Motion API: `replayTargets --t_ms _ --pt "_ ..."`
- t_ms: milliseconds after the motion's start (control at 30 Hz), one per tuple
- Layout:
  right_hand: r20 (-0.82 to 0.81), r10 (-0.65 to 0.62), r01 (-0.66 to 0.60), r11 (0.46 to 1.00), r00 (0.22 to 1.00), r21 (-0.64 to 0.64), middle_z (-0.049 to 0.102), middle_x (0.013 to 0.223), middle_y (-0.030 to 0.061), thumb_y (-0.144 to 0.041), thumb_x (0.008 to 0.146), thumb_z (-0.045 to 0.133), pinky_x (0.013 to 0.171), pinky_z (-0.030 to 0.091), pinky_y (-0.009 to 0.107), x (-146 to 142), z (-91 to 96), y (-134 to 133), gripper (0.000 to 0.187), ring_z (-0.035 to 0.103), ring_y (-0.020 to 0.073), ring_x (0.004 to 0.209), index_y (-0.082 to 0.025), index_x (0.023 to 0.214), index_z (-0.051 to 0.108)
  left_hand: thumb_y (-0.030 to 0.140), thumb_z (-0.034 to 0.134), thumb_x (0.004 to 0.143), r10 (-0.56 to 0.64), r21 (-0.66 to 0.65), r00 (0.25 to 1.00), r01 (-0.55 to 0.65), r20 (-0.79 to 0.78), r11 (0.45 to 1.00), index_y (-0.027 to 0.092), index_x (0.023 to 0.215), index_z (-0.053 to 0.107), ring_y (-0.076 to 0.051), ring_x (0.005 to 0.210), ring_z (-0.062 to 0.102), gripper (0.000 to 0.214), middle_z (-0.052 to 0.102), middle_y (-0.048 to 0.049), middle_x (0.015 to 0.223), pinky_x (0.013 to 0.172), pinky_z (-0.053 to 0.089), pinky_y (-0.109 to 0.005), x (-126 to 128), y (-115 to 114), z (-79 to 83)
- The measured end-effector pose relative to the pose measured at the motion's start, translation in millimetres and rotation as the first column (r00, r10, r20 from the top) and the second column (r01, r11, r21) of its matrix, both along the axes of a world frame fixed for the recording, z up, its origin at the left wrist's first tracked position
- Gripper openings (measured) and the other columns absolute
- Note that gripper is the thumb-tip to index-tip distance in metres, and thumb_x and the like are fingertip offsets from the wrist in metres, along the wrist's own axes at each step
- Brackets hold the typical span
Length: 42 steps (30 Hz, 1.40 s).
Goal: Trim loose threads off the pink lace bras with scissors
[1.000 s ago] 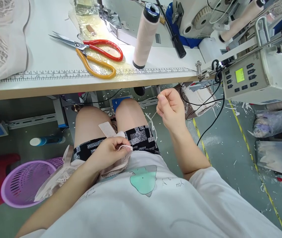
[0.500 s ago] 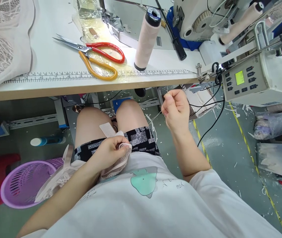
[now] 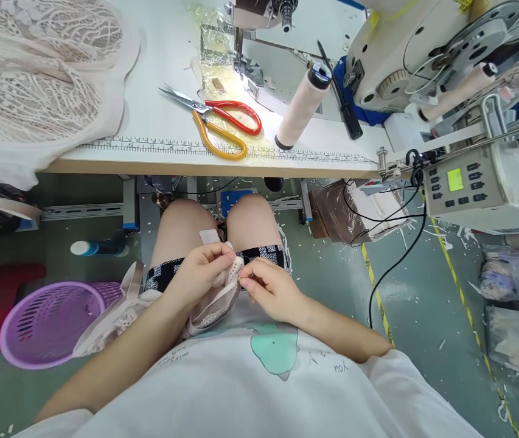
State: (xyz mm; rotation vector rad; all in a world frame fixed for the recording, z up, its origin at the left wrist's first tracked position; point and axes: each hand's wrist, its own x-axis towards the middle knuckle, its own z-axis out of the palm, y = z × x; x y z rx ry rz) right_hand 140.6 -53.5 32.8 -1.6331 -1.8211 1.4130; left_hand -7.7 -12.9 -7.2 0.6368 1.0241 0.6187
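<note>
A pale pink lace garment [image 3: 216, 303] lies over my lap, part of it trailing to the left past my forearm. My left hand [image 3: 202, 271] is closed on its upper edge, thumb pressed against the fingers. Right beside it, my right hand [image 3: 271, 286] is pinched at the garment's right edge. Whatever sits between those fingertips is too small to make out. A small white tag [image 3: 208, 236] sticks up behind my left hand.
On the sewing table [image 3: 149, 165] lie scissors [image 3: 208, 115] with red and yellow handles, a thread spool [image 3: 302, 112] and lace pieces [image 3: 49, 91]. A sewing machine [image 3: 389, 67] and control box [image 3: 464, 182] stand right. A purple basket [image 3: 49, 359] is at lower left.
My right hand has come down and left from below the table edge to the garment, beside my left hand. My left hand keeps its hold. The view has shifted left.
</note>
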Motion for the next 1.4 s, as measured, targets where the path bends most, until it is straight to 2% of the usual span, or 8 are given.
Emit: replayTargets --t_ms 167,567,767,867,1100,1400 --pt "0.025 -0.043 0.041 0.996 0.999 0.08 0.049 0.067 -0.0015 -0.016 0.075 0.049 0.059 0.04 0.022 -3.1 -5.0 2.7 0.006 0.047 0.0105 0.063 -0.019 0.071 0.052 0.026 0.059 0.067 0.02 0.0 1.0 -0.02 0.02 1.0 0.015 0.059 0.053 -0.005 0.042 0.03 0.015 0.041 0.0052 0.049 0.039 0.022 -0.019 -2.8 -3.0 -0.1" --pt "0.016 -0.113 0.112 0.993 0.993 0.048 0.049 0.061 -0.0028 -0.015 0.072 0.048 0.056 0.038 0.022 -2.9 -3.5 5.7 0.007 0.045 0.0098 0.059 -0.019 0.066 0.049 0.03 0.059 0.066 0.013 0.032 0.999 -0.012 -0.039 0.999 0.018 0.058 0.051 -0.006 0.04 0.031 0.016 0.04 0.0061 0.048 0.039 0.024 -0.02 -2.6 -1.8 5.5" --pt "-0.013 -0.179 0.179 0.984 0.984 0.006 0.048 0.061 -0.0031 -0.017 0.072 0.048 0.053 0.037 0.021 -3.6 -4.6 6.4 0.005 0.044 0.009 0.056 -0.018 0.067 0.048 0.027 0.06 0.066 -0.011 0.111 0.994 0.023 -0.11 0.994 0.017 0.059 0.054 -0.006 0.043 0.036 0.013 0.045 0.0049 0.051 0.041 0.028 -0.019 -3.9 -2.9 11.9" --pt "-0.035 -0.172 0.173 0.985 0.984 0.012 0.047 0.059 -0.0037 -0.017 0.071 0.048 0.051 0.036 0.02 -4.1 -4.5 6.2 0.006 0.042 0.0083 0.054 -0.018 0.066 0.047 0.027 0.06 0.066 -0.011 0.137 0.994 0.026 -0.112 0.99 0.017 0.059 0.056 -0.007 0.045 0.039 0.012 0.047 0.0043 0.052 0.043 0.032 -0.019 -3.1 -3.8 13.0" --pt "-0.06 -0.176 0.175 0.984 0.982 -0.024 0.047 0.061 -0.0039 -0.015 0.07 0.048 0.049 0.036 0.019 -3.2 -8.9 2.9 0.004 0.043 0.0076 0.054 -0.018 0.072 0.05 0.026 0.059 0.067 0.01 0.108 0.993 0.002 -0.114 0.994 0.017 0.062 0.056 -0.007 0.044 0.036 0.011 0.045 0.0049 0.051 0.041 0.028 -0.019 -1.4 -5.5 11.0" --pt "-0.017 -0.19 0.19 0.982 0.982 -0.015 0.047 0.059 -0.0046 -0.015 0.071 0.049 0.052 0.037 0.02 -4.4 -6.3 3.0 0.003 0.043 0.0075 0.054 -0.018 0.071 0.049 0.027 0.06 0.066 0.005 0.128 0.99 0.012 -0.138 0.992 0.016 0.062 0.058 -0.008 0.048 0.038 0.011 0.049 0.0031 0.053 0.045 0.03 -0.019 -0.7 -6.3 11.3"
